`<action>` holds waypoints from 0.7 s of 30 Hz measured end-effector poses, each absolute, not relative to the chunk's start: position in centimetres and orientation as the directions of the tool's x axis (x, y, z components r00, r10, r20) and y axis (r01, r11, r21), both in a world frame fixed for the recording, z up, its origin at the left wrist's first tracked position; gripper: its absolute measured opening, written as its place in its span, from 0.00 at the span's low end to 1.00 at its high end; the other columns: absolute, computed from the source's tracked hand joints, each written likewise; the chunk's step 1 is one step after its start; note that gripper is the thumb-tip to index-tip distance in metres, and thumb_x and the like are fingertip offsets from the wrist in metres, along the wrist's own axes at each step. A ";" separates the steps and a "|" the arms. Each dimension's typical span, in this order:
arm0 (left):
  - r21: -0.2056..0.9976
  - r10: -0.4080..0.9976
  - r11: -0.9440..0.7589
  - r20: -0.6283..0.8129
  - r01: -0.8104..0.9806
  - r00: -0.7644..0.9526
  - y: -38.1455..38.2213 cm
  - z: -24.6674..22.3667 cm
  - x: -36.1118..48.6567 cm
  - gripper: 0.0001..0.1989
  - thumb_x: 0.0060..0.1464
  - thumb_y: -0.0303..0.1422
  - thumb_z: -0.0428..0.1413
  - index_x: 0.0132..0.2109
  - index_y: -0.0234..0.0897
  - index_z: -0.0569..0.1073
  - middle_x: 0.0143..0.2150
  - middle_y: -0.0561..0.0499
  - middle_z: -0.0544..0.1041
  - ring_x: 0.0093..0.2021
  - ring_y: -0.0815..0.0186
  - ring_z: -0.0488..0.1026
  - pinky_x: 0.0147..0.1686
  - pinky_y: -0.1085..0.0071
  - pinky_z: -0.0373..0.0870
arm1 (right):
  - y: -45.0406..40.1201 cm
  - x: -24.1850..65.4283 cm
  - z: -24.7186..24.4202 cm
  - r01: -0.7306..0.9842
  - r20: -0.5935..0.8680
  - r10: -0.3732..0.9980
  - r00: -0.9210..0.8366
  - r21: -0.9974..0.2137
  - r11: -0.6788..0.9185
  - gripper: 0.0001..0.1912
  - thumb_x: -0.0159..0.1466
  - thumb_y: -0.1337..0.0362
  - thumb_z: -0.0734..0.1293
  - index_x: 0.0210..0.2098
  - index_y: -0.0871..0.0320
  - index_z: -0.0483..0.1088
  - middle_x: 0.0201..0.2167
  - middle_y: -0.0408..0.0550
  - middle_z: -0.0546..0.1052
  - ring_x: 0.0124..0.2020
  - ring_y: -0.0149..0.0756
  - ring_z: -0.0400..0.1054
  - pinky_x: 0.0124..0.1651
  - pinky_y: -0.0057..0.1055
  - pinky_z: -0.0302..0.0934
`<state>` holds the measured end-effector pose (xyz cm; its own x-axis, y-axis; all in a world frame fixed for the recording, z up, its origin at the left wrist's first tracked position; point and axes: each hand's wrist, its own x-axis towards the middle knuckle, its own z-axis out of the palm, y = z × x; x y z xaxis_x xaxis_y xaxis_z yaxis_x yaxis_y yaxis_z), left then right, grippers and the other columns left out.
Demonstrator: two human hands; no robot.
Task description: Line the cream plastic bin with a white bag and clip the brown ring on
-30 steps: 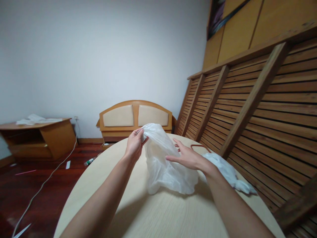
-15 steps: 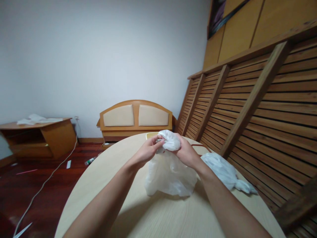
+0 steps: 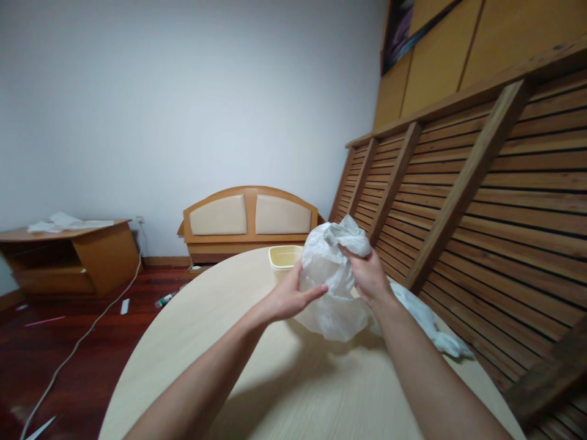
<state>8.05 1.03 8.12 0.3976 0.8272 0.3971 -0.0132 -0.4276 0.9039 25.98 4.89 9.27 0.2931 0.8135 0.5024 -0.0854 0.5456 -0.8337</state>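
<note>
Holding a crumpled, translucent white bag [image 3: 323, 266] over the pale round tabletop [image 3: 197, 342], with its long axis roughly up and down, leaning a little right at the top. Pointing upward with the bunched end, then widening downward into looser, thinner folds; impossible to tell whether touching the tabletop at the bottom. Pinching the bunched upper right part in the right hand [image 3: 370, 278], with the thumb tucked into a fold and the fingertips mostly hidden. Cupping the left side with a loosely spread left hand [image 3: 291, 298], thumb stretched apart across the front, fingers partly out of sight. Set between both hands, rising above them and reaching below them. Just beyond the left hand, a yellow container [image 3: 279, 270]; right of the right hand, lying flat, a second white bag [image 3: 422, 313].
</note>
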 end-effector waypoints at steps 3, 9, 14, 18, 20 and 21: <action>0.901 0.840 -0.432 0.391 0.028 0.377 0.9 7.2 9.2 0.31 0.51 0.38 0.65 0.59 0.32 0.67 0.60 0.35 0.72 0.58 0.50 0.71 0.59 0.56 0.65 | 4.6 24.6 8.8 -0.173 0.414 0.881 0.230 -0.873 0.455 0.29 0.50 0.53 0.77 0.48 0.57 0.73 0.51 0.54 0.79 0.53 0.50 0.73 0.53 0.44 0.69; 0.887 0.888 -0.446 0.423 0.121 0.178 2.5 6.5 9.0 0.16 0.50 0.36 0.64 0.44 0.32 0.76 0.43 0.43 0.81 0.44 0.54 0.76 0.45 0.64 0.70 | 3.0 23.1 9.1 -0.197 0.350 0.934 -0.075 -0.923 0.331 0.27 0.54 0.58 0.74 0.52 0.55 0.69 0.49 0.50 0.79 0.48 0.44 0.75 0.48 0.38 0.70; 0.904 0.911 -0.407 0.392 0.130 0.128 3.6 7.2 7.8 0.11 0.52 0.38 0.59 0.30 0.34 0.78 0.29 0.48 0.79 0.31 0.60 0.74 0.30 0.71 0.66 | 2.3 23.9 10.0 0.022 0.415 0.872 -0.261 -0.900 0.435 0.23 0.57 0.62 0.69 0.53 0.54 0.69 0.50 0.49 0.78 0.50 0.42 0.72 0.49 0.37 0.69; 0.897 0.893 -0.428 0.401 0.114 0.204 4.0 7.6 6.7 0.14 0.51 0.42 0.59 0.27 0.34 0.78 0.26 0.50 0.76 0.27 0.63 0.70 0.29 0.72 0.64 | 2.0 24.9 10.4 0.184 0.413 0.868 -0.275 -0.864 0.469 0.24 0.59 0.62 0.70 0.54 0.52 0.70 0.53 0.50 0.76 0.49 0.42 0.72 0.51 0.40 0.69; 0.896 0.873 -0.434 0.394 0.091 0.290 4.1 7.7 6.3 0.16 0.51 0.44 0.59 0.29 0.33 0.78 0.26 0.50 0.76 0.27 0.64 0.69 0.30 0.72 0.64 | 1.7 25.3 10.5 0.168 0.377 0.848 -0.371 -0.871 0.461 0.24 0.59 0.60 0.72 0.55 0.51 0.69 0.54 0.50 0.75 0.49 0.41 0.72 0.50 0.40 0.69; 0.896 0.860 -0.437 0.391 0.080 0.328 4.1 7.7 6.2 0.17 0.51 0.45 0.59 0.30 0.33 0.78 0.27 0.50 0.77 0.27 0.65 0.70 0.30 0.72 0.64 | 1.5 25.6 10.5 0.148 0.346 0.833 -0.433 -0.884 0.444 0.26 0.59 0.59 0.72 0.56 0.50 0.67 0.54 0.50 0.75 0.50 0.40 0.72 0.49 0.39 0.70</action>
<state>6.16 4.08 7.69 0.3284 0.8599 0.3907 0.0799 -0.4374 0.8957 25.56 1.48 10.47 -0.4326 0.8326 0.3459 0.1477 0.4439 -0.8838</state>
